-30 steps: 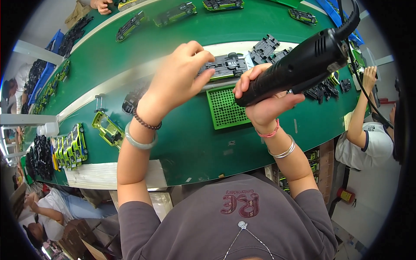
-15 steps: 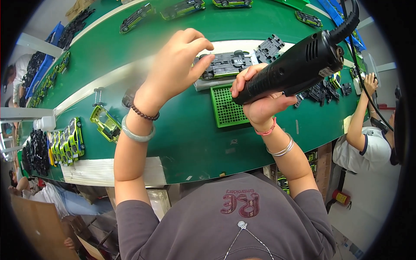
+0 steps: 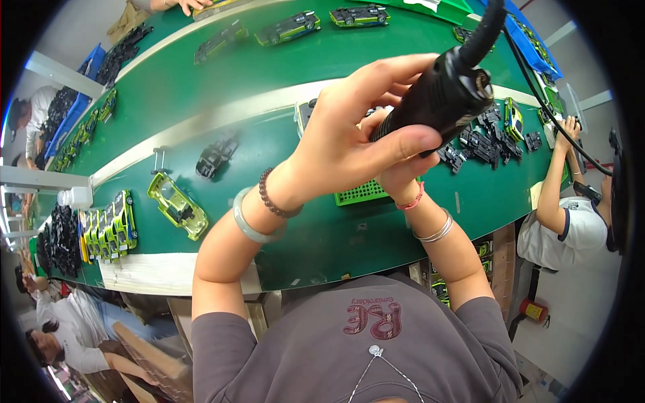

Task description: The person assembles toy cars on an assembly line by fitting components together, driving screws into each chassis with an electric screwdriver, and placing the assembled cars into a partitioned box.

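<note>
- Head view: our green worktop (image 3: 316,248) spreads all around the green tray (image 3: 363,193).
- Above the tray, our left hand (image 3: 344,144) and right hand (image 3: 400,180) grasp a black power tool (image 3: 438,99), fingers wrapped round it.
- Left of the tray, a lime car shell (image 3: 197,224) lies open, by our reading unfinished.
- Well beyond the tray, upturned cars (image 3: 290,28) look assembled.
- Right of the tray, black chassis parts (image 3: 480,144) lie loose, unfitted.
- Our left hand hides the tool's lower end, most right fingers and much of the tray.
</note>
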`<state>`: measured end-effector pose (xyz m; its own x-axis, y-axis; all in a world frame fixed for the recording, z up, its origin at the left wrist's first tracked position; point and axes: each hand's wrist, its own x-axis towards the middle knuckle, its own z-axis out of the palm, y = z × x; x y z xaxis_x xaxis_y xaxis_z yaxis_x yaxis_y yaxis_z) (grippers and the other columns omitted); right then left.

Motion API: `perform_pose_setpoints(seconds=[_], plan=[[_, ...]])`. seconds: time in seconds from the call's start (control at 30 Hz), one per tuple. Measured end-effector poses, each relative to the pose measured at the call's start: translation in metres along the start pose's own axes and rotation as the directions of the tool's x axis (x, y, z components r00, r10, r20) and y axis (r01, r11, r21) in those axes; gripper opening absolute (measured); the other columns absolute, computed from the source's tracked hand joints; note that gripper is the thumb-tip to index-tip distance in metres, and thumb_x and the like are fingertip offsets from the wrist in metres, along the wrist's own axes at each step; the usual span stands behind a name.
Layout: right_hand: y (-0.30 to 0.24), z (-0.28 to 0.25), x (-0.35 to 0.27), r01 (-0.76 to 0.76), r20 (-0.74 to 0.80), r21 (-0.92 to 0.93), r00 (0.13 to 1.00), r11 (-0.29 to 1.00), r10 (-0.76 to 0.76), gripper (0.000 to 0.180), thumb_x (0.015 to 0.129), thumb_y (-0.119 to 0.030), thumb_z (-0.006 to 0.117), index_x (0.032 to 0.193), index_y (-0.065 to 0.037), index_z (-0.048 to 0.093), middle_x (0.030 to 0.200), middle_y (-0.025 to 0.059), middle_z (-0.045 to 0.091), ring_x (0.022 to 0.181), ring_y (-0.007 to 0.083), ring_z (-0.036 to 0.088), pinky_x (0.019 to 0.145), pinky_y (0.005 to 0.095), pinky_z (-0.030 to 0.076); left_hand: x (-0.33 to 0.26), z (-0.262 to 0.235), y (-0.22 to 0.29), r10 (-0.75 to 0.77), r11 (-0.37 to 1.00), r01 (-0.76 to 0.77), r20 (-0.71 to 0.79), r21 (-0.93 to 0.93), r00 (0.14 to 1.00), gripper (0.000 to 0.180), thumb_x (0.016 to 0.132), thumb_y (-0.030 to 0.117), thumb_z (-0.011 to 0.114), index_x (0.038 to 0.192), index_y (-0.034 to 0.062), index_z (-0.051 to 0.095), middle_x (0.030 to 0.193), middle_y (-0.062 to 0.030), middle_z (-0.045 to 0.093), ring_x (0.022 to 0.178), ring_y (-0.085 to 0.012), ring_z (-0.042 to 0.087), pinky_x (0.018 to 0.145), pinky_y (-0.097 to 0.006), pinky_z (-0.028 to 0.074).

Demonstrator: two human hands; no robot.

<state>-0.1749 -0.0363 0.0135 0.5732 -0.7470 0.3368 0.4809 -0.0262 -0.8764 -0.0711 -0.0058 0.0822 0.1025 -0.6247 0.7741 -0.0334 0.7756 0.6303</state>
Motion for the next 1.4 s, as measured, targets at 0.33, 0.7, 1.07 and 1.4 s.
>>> perform_pose_setpoints(seconds=[0.33,0.7,1.07,1.4], plan=[[0.001,-0.003,0.004,-0.017,0.067,-0.007,0.998,1.0,0.018,0.102,0.058,-0.092,0.023,0.097,-0.001,0.048,0.069,0.0064,0.052,0.059,0.0142,0.054,0.051,0.025,0.045,0.0,-0.028,-0.002,0.0,0.933,-0.017,0.045,0.36,0.999,0.045,0.074,0.024,0.07,0.112,0.0029,0.056,0.107,-0.0149,0.059,0.097,-0.0309,0.057,0.082,-0.037,0.046],[0.003,0.007,0.004,-0.001,-0.002,-0.17,1.0,0.986,0.001,0.092,0.06,-0.087,0.038,0.091,-0.002,0.045,0.07,0.0054,0.049,0.053,0.0152,0.051,0.047,0.0258,0.043,-0.053,-0.072,-0.04,-0.317,0.605,0.046,0.187,0.795,0.93,0.036,0.076,0.025,0.067,0.108,0.009,0.059,0.11,-0.0157,0.055,0.104,-0.0323,0.051,0.089,-0.04,0.042],[-0.042,-0.011,0.039,0.255,-0.008,-0.013,0.967,0.967,-0.256,0.101,0.055,-0.094,0.013,0.08,-0.002,0.046,0.061,0.0104,0.053,0.048,0.0183,0.051,0.046,0.0291,0.045,-0.056,-0.071,-0.036,-0.349,0.592,0.028,0.226,0.805,0.909,0.044,0.071,0.021,0.07,0.112,0.0106,0.058,0.111,-0.0165,0.053,0.104,-0.0332,0.051,0.089,-0.039,0.043],[-0.034,-0.039,0.087,0.223,-0.136,-0.158,0.96,0.962,-0.245,0.096,0.06,-0.091,0.019,0.081,-0.003,0.049,0.058,0.0101,0.052,0.047,0.0201,0.051,0.046,0.03,0.043,-0.055,-0.069,-0.036,-0.394,0.575,0.038,0.236,0.818,0.888,0.041,0.072,0.015,0.07,0.112,0.0111,0.06,0.109,-0.0143,0.053,0.101,-0.0313,0.052,0.086,-0.038,0.044]])
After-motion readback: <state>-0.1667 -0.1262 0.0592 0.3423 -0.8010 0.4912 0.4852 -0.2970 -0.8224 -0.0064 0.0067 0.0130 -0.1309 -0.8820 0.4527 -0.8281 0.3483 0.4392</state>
